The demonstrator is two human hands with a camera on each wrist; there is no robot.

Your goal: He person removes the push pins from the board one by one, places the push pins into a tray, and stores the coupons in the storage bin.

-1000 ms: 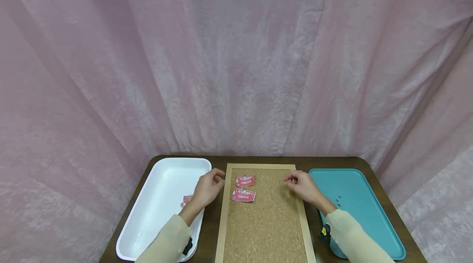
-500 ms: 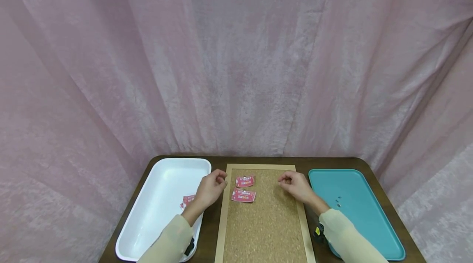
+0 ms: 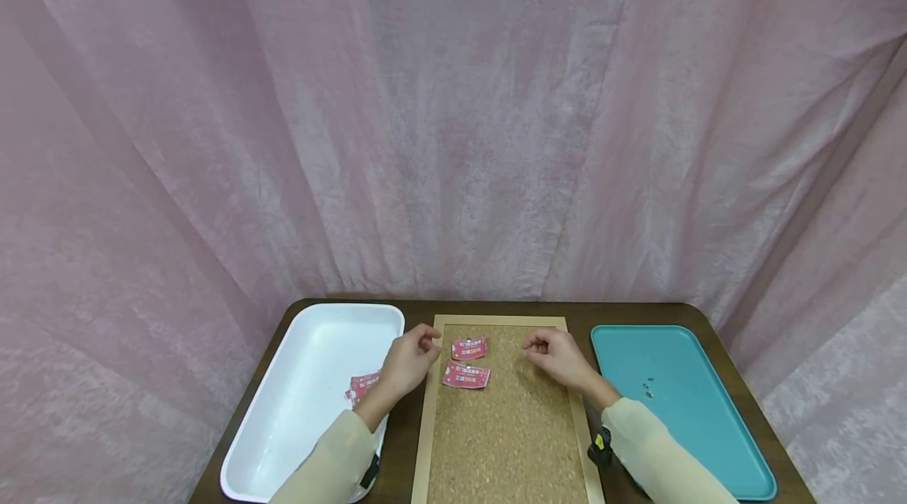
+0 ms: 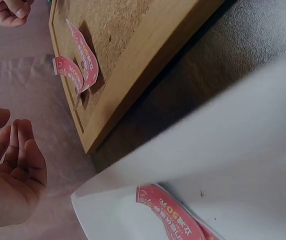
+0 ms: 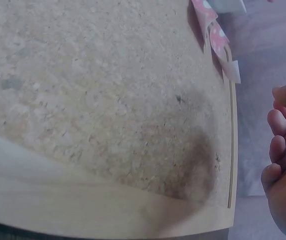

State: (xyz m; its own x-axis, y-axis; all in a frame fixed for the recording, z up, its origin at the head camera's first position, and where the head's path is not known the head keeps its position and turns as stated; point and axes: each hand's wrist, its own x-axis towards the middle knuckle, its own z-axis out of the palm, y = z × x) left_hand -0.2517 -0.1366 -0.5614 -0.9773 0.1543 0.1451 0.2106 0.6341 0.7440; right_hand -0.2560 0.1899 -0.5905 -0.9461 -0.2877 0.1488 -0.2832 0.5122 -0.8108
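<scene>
My left hand (image 3: 409, 360) hovers by the upper left corner of a framed corkboard (image 3: 510, 441). In the left wrist view its fingers (image 4: 35, 160) are loosely bent, thumb apart, with nothing between them. Two pink paper coupons lie on the board, an upper coupon (image 3: 468, 348) and a lower coupon (image 3: 465, 376), their ends curling up. Over the board's upper right part is my right hand (image 3: 560, 357), thumb and forefinger tips together in the right wrist view; I cannot tell whether something small is between them.
More pink coupons (image 3: 363, 384) lie in a white tray (image 3: 312, 323) on the left. A teal tray (image 3: 708, 425) on the right holds several tiny metallic pieces (image 3: 649, 390). The dark wooden table (image 3: 510, 307) ends at a pink curtain (image 3: 453, 134).
My right hand has moved left, from the board's right edge to over the cork. The left hand has shifted slightly right. Both coupons on the board stay in place.
</scene>
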